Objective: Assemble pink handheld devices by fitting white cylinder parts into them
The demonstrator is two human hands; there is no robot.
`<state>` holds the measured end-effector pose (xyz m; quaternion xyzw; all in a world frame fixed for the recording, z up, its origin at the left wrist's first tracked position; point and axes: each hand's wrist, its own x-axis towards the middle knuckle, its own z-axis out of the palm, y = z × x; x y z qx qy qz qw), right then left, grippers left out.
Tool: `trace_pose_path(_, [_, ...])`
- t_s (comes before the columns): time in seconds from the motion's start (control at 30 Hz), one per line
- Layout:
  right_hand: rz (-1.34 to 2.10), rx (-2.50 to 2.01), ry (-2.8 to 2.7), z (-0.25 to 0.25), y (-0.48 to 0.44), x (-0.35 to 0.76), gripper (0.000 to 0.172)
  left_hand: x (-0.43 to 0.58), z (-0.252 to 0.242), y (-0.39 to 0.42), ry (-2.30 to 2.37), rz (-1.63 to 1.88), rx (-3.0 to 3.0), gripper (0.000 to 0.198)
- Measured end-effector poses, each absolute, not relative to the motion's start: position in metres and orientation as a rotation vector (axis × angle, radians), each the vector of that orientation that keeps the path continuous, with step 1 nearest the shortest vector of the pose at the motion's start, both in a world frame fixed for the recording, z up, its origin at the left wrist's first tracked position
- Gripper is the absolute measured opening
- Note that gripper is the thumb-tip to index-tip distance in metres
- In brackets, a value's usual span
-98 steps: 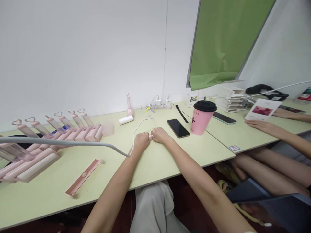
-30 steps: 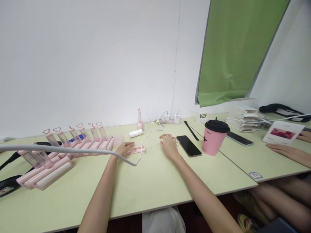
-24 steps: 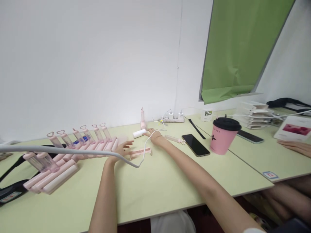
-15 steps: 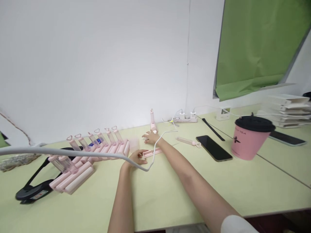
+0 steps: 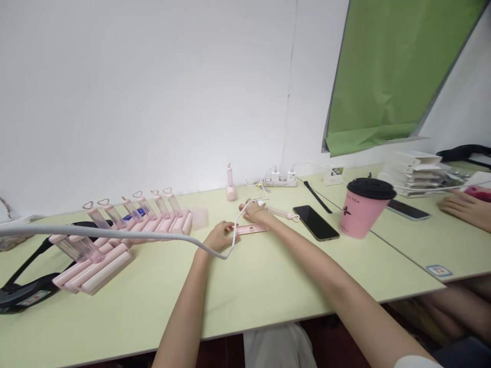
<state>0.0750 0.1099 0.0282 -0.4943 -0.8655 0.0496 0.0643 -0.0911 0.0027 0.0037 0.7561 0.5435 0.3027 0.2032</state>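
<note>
My left hand [image 5: 218, 236] is closed on the left end of a flat pink strip [image 5: 251, 229] that lies on the pale green table [image 5: 268, 276]. Just behind the strip, my right hand [image 5: 253, 211] is curled over a small white roll [image 5: 261, 203], of which only a bit shows past the fingers. A slim pink handle with a heart loop [image 5: 282, 213] lies to the right of that hand. A white cable [image 5: 115, 235] runs from the left across my left wrist and loops up between both hands.
A row of pink rollers with clear heart-topped tubes [image 5: 153, 217] lies at the left, beside a black object [image 5: 23, 291]. A pink handle [image 5: 230, 184] stands by the wall near a power strip [image 5: 279, 182]. At the right are a black phone [image 5: 316, 223], a pink cup [image 5: 366, 207] and another person's hand [image 5: 458, 207].
My right hand reached back to the white roll by the wall and came forward with it. My left hand drew the pink strip to the middle and now grips its end.
</note>
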Motion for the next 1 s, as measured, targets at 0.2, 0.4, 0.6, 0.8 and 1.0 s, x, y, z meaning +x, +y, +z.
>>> trace_pose_path(0.2, [0.098, -1.426, -2.665, 0.025, 0.092, 0.11, 0.06, -0.073, -0.003, 0.006, 1.481, 0.881, 2.224, 0.043])
trace_pose_path(0.4, [0.08, -1.311, -2.758, 0.031, 0.085, 0.13, 0.064, -0.07, -0.002, 0.004, 1.472, 0.908, 2.199, 0.042])
trace_pose_path(0.6, [0.128, -1.256, -2.564, 0.018, 0.073, 0.138, 0.053, -0.067, -0.002, 0.004, 1.464, 0.898, 2.176, 0.042])
trace_pose_path(0.8, [0.12, -1.307, -2.494, 0.011, 0.069, 0.139, 0.042, -0.066, -0.005, 0.006, 1.461, 0.867, 2.195, 0.041])
trace_pose_path(1.0, [-0.098, -1.2, -2.447, 0.028, 0.058, 0.146, 0.044, -0.068, -0.014, 0.013, 1.446, 0.901, 2.193, 0.038])
